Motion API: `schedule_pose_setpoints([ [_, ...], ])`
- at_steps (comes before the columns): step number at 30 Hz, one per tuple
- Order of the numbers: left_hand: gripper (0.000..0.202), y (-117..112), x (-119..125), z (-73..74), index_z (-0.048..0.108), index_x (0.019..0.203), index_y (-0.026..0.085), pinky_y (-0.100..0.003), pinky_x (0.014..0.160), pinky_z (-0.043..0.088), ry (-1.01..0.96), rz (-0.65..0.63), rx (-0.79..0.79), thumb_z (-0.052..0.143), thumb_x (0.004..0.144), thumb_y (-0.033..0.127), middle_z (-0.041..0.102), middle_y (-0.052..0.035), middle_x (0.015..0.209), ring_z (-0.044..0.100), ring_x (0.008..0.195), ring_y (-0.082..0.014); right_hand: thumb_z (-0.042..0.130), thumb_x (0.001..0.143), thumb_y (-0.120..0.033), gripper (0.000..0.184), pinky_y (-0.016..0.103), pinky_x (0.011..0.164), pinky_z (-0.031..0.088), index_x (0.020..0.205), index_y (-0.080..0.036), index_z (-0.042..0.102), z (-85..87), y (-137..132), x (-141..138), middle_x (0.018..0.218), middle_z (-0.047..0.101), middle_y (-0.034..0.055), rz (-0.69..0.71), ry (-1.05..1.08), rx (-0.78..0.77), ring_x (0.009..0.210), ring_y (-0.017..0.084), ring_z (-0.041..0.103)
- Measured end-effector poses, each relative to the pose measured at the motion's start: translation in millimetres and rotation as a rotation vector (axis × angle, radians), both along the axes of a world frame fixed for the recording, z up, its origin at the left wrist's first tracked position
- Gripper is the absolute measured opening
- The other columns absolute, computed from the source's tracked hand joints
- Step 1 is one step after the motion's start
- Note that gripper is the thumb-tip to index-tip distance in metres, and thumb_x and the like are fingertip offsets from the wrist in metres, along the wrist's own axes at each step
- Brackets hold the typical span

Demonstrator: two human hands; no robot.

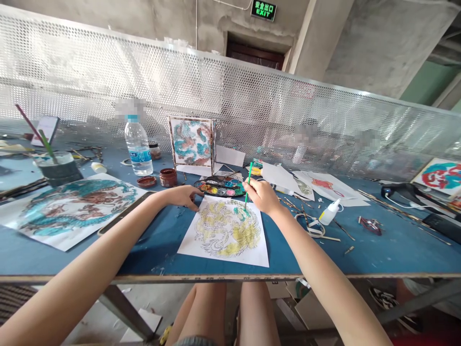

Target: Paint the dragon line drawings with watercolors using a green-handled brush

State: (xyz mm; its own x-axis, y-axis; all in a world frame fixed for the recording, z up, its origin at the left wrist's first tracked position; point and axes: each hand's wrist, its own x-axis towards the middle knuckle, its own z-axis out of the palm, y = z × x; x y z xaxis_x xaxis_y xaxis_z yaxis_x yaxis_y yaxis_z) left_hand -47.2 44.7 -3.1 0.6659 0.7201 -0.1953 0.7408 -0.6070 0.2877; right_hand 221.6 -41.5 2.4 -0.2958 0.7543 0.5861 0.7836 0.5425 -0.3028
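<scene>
Centre: the green-handled brush [248, 185], which my right hand [262, 196] is pinching low on the shaft, fingers closed around it, while the tip is touching a teal patch on the sheet of paper [225, 230] just below that hand. I am judging the brush light, stiff and slim, best gripped low on the handle like a pen, with a wet tip that is likely to smear. The paper, an outline drawing partly filled with yellow, is lying flat on the blue surface [378, 250] between both hands. It is looking thin, limp and apt to slide or tear when damp, so it is best pinned at a dry corner. My left hand [183, 196] is resting there, fingers together and pressing on the far left corner, grasping nothing. Just beyond both hands a paint palette [220, 186] is sitting. A brown jar [168, 177] is standing beyond the left hand and a water bottle [138, 146] farther off. A white glue bottle [330, 212] is lying to the right of the right hand.
</scene>
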Motion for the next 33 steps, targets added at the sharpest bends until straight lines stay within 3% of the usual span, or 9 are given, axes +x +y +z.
schedule_pose_setpoints([
  [8, 0.075, -1.5, 0.1, 1.5, 0.051, 0.124, 0.011, -0.022, 0.059, 0.040, 0.011, 0.023, -0.006, 0.064, 0.058, 0.046, 0.064, -0.0029, 0.081, 0.056, 0.071, -0.0175, 0.036, 0.090, -0.025, 0.035, 0.024, 0.051, 0.021, 0.056, -0.018, 0.038, 3.2, -6.7, -5.4, 0.049, 0.042, -0.0017, 0.123, -0.122, -0.052, 0.045, 0.009, 0.040],
  [15, 0.078, -1.1, 0.2, 1.2, 0.050, 0.125, 0.008, -0.023, 0.060, 0.041, 0.001, 0.027, -0.017, 0.063, 0.058, 0.046, 0.064, -0.0049, 0.085, 0.057, 0.072, -0.0182, 0.035, 0.090, -0.027, 0.033, 0.024, 0.051, 0.021, 0.059, -0.018, 0.040, 1.5, -5.0, -3.3, 0.050, 0.042, -0.0020, 0.095, -0.064, -0.020, 0.046, 0.009, 0.040],
  [20, 0.078, -0.4, 0.0, 1.3, 0.050, 0.126, 0.009, -0.023, 0.059, 0.040, 0.007, 0.030, -0.026, 0.063, 0.058, 0.045, 0.065, -0.0044, 0.082, 0.057, 0.071, -0.0185, 0.034, 0.091, -0.029, 0.037, 0.024, 0.051, 0.021, 0.056, -0.018, 0.037, 1.3, -7.3, -5.4, 0.051, 0.039, -0.0024, 0.209, -0.089, -0.068, 0.046, 0.009, 0.038],
  [26, 0.077, 1.2, -1.4, -0.1, 0.050, 0.125, 0.009, -0.023, 0.060, 0.041, 0.007, 0.019, -0.012, 0.063, 0.059, 0.046, 0.064, -0.0041, 0.083, 0.057, 0.072, -0.0181, 0.034, 0.091, -0.029, 0.033, 0.024, 0.052, 0.022, 0.061, -0.018, 0.042, 0.0, -5.5, -3.5, 0.052, 0.042, -0.0018, 0.104, -0.032, -0.016, 0.048, 0.010, 0.041],
  [33, 0.073, -1.0, 0.5, 1.6, 0.053, 0.123, 0.012, -0.023, 0.061, 0.041, 0.020, 0.017, 0.007, 0.063, 0.060, 0.046, 0.065, -0.0039, 0.084, 0.057, 0.073, -0.0189, 0.033, 0.091, -0.031, 0.037, 0.024, 0.052, 0.023, 0.058, -0.017, 0.041, 0.5, -6.8, -6.1, 0.051, 0.041, -0.0022, 0.169, -0.046, -0.068, 0.046, 0.009, 0.039],
])
